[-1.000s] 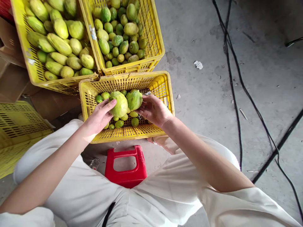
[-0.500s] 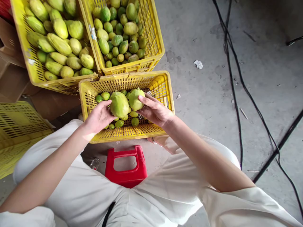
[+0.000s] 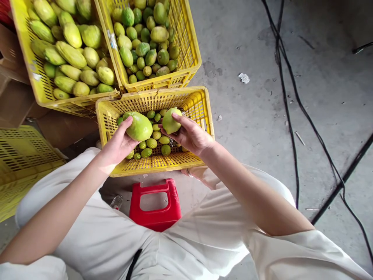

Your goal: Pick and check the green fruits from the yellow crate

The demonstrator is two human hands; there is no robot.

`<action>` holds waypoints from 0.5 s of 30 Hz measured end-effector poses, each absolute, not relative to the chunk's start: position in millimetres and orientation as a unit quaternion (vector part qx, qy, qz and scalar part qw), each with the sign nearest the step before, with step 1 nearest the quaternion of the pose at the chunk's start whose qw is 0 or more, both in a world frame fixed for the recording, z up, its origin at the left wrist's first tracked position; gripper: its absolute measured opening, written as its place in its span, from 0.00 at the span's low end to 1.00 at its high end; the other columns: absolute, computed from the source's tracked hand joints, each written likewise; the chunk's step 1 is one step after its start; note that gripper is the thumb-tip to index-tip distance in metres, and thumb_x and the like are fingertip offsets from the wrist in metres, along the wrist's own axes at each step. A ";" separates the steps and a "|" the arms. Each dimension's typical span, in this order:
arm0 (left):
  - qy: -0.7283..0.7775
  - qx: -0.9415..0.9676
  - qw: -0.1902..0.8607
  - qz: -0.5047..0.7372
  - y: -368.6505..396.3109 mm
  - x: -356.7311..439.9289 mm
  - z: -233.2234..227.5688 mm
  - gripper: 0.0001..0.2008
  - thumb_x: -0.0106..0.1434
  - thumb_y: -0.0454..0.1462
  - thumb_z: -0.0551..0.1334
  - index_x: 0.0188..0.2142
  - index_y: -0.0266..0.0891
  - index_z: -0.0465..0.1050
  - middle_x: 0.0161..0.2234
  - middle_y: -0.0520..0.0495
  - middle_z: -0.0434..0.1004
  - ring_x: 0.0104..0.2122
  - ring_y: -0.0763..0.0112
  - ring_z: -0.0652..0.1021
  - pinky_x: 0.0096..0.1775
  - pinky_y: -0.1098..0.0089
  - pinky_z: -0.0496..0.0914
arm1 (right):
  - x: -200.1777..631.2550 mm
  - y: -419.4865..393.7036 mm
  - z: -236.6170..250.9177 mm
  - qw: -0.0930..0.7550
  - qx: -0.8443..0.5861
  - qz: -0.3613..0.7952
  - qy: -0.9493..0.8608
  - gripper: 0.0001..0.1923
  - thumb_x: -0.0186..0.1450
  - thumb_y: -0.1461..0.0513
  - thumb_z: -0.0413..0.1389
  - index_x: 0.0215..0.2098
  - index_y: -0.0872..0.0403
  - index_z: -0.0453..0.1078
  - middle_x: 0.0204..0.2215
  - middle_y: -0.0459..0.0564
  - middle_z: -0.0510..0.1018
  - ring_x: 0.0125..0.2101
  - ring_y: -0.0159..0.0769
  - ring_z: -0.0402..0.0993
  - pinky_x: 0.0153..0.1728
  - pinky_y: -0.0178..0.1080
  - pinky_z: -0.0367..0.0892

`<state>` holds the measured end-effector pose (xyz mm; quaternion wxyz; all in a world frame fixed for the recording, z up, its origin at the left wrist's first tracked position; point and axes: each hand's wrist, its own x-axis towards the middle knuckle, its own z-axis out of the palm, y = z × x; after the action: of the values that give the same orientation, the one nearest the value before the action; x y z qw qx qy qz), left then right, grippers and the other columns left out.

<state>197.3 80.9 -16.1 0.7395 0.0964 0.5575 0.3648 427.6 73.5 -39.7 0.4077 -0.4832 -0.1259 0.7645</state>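
Observation:
My left hand grips a large green papaya, thumb on top and fingers underneath. A smaller, rounder pale green papaya is held in my right hand, its thumb across the upper side. Both fruits are above a yellow plastic crate, with a gap between them. Several small green fruits lie on the bottom of this crate, partly hidden by my hands.
Behind stand two yellow crates, the left one filled with elongated papayas, the right one with smaller green fruits. A red plastic stool is between my legs. Black cables cross the floor at right.
My hands have moved apart, opening a gap between the two fruits. The papaya in my left hand has turned so its long side shows, and the right-hand one has turned too.

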 end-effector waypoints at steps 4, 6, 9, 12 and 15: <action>0.573 0.076 0.725 0.373 81.9 199.2 -11.0 0.13 0.72 0.43 0.72 0.52 0.45 0.77 0.57 0.45 0.89 0.69 0.52 0.83 0.73 0.53 0.77 | 429.2 76.0 -42.6 0.394 -0.504 0.764 -0.091 0.11 0.68 0.56 0.71 0.43 0.45 0.75 0.43 0.49 0.87 0.54 0.49 0.88 0.57 0.51 0.89; 0.574 0.067 0.725 0.374 82.1 200.2 -7.7 0.11 0.73 0.43 0.69 0.52 0.45 0.77 0.55 0.44 0.89 0.69 0.50 0.83 0.73 0.49 0.77 | 428.3 75.7 -41.9 0.388 -0.506 0.765 -0.090 0.12 0.67 0.59 0.71 0.42 0.46 0.74 0.42 0.49 0.87 0.52 0.47 0.88 0.55 0.50 0.89; 0.572 0.058 0.728 0.374 83.1 201.3 -3.0 0.11 0.75 0.42 0.64 0.53 0.45 0.79 0.54 0.42 0.90 0.68 0.46 0.84 0.70 0.49 0.79 | 425.8 73.4 -37.9 0.385 -0.501 0.767 -0.112 0.15 0.65 0.59 0.74 0.44 0.46 0.75 0.44 0.48 0.89 0.50 0.44 0.89 0.54 0.47 0.89; 0.577 0.061 0.720 0.381 84.3 202.8 0.6 0.13 0.74 0.39 0.62 0.55 0.46 0.79 0.54 0.42 0.91 0.68 0.46 0.84 0.67 0.50 0.82 | 424.8 71.2 -34.4 0.377 -0.493 0.772 -0.134 0.20 0.61 0.55 0.79 0.45 0.46 0.78 0.46 0.49 0.90 0.52 0.45 0.89 0.55 0.46 0.88; 0.583 0.076 0.717 0.375 84.3 204.3 2.9 0.12 0.75 0.41 0.62 0.54 0.46 0.80 0.56 0.41 0.90 0.69 0.45 0.84 0.65 0.50 0.83 | 425.1 70.9 -35.3 0.370 -0.486 0.779 -0.139 0.22 0.60 0.51 0.81 0.46 0.46 0.80 0.46 0.50 0.91 0.55 0.47 0.89 0.56 0.46 0.88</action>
<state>204.3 84.3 2.9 0.7170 0.0756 0.5829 0.3747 425.1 70.9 -35.3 0.3702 -0.4861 -0.1389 0.7793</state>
